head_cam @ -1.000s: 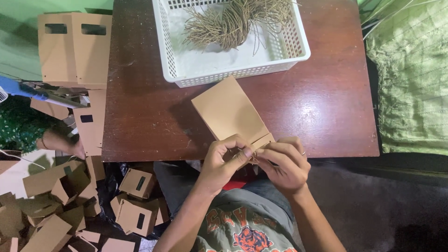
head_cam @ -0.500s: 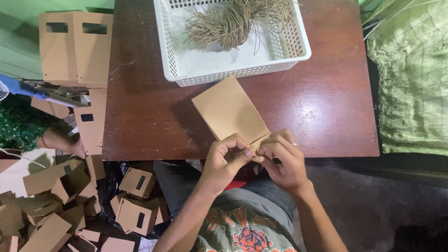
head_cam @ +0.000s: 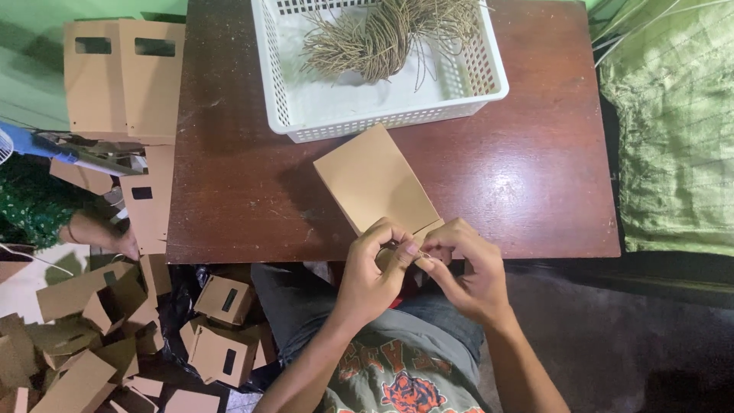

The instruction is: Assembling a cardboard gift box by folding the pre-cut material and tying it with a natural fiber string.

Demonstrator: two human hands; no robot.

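Note:
A flat brown paper bag point(head_cam: 372, 180) lies on the dark wooden table point(head_cam: 520, 168), its near end at the table's front edge. My left hand point(head_cam: 376, 268) and my right hand point(head_cam: 466, 269) meet at that near end, fingers pinched together on the bag's edge and on a thin string that is barely visible between them. Behind the bag stands a white plastic basket point(head_cam: 284, 92) holding a bundle of tan twine pieces point(head_cam: 386, 34).
Flat brown bag blanks with window cut-outs point(head_cam: 122, 73) lie left of the table. Several folded brown bags point(head_cam: 222, 329) are piled on the floor at lower left. Another person's hand point(head_cam: 126, 243) and a blue tool point(head_cam: 46, 147) are at the left. A green cushion point(head_cam: 673, 130) lies right.
My hands have stayed at the bag's near end; the fingers shifted slightly and closed tighter together. The bag has not moved.

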